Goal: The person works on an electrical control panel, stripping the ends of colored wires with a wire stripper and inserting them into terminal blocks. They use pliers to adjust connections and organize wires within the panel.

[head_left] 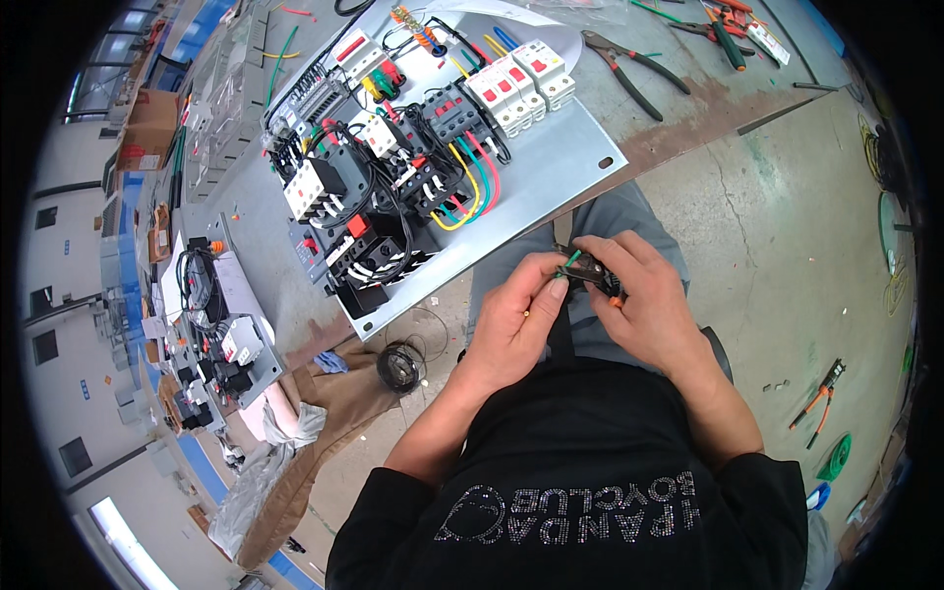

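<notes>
Over my lap, my left hand (509, 329) pinches a thin green wire (573, 259) between thumb and forefinger. A small yellow end shows beside the same hand's palm. My right hand (641, 300) is closed around a plier-like hand tool (588, 268) with a dark head and orange on its grips; its exact kind is partly hidden by the fingers. The wire's end is at the tool's head, but whether the jaws grip it I cannot tell. Ahead of my hands lies a metal mounting plate (565, 167) carrying contactors, white circuit breakers (511, 90) and yellow, green and red wires (472, 187).
The plate's near edge overhangs the workbench (678, 128). Cable cutters (634, 74) and more pliers (728, 44) lie at the far right. A second wired assembly (231, 344) stands at left. On the floor are a black wire coil (400, 367), an orange-handled tool (818, 401) and a green coil (836, 457).
</notes>
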### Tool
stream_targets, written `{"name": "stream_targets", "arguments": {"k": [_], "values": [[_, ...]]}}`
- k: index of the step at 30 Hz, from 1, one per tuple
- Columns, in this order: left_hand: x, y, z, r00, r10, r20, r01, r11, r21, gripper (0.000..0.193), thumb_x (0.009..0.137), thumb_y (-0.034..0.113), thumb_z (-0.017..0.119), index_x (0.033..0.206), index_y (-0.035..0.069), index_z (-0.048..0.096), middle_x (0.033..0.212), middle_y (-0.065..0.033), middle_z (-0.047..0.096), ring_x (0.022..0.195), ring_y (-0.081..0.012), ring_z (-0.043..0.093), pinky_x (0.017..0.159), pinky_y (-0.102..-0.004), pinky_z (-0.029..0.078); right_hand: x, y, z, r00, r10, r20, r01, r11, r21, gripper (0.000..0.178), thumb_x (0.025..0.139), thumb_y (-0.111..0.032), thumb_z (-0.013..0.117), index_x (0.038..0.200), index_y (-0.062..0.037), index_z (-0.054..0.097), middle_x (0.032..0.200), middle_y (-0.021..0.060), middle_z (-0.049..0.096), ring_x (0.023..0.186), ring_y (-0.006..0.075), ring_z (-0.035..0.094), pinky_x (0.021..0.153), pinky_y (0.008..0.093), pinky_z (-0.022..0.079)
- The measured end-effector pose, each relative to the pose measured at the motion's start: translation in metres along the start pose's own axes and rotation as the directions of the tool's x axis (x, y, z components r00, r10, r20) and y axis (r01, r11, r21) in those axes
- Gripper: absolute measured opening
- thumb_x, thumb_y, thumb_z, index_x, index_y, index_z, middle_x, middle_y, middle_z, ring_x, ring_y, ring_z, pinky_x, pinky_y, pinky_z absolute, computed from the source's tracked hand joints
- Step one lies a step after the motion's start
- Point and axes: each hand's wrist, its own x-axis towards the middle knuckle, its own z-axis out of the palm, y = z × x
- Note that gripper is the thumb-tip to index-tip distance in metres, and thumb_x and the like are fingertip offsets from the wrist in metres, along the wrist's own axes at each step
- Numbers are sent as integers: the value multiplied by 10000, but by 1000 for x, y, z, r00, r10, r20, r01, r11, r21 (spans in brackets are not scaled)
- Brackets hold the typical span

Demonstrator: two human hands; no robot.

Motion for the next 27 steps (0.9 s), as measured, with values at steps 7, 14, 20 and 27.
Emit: {"name": "stream_targets", "arguments": {"k": [7, 14, 20, 27], "values": [[0, -7, 2, 999, 38, -26, -37, 998, 43, 210, 1108, 110, 570, 1289, 14, 614, 828, -1, 559, 739, -68, 468, 677, -245, 426, 0, 0, 1, 1000, 19, 9, -19, 1000, 7, 532, 768, 2, 752, 1287, -60, 656, 942, 155, 588, 886, 386, 618, 768, 474, 511], [0, -10, 7, 994, 81, -71, -72, 990, 121, 205, 1099, 109, 582, 1280, 26, 626, 803, -41, 583, 697, -100, 515, 660, -274, 463, -1, 0, 1, 999, 37, 23, -38, 999, 25, 520, 775, 1, 751, 1283, -58, 656, 946, 153, 596, 890, 382, 623, 761, 473, 511], [1, -13, 11, 990, 99, -97, -87, 989, 120, 195, 1098, 119, 586, 1263, 27, 634, 792, -54, 589, 688, -117, 534, 659, -285, 470, 0, 0, 1, 999, 35, 20, -35, 999, 13, 516, 780, 7, 748, 1284, -61, 660, 927, 150, 595, 868, 381, 625, 747, 471, 513], [0, -5, 10, 994, 65, -88, -52, 988, 148, 148, 1104, 136, 583, 1189, 23, 626, 771, -58, 558, 676, -125, 500, 638, -302, 452, -2, 1, 0, 999, 50, 8, -50, 999, 14, 519, 774, 11, 755, 1278, -83, 676, 886, 148, 584, 777, 377, 620, 678, 460, 508]]}}
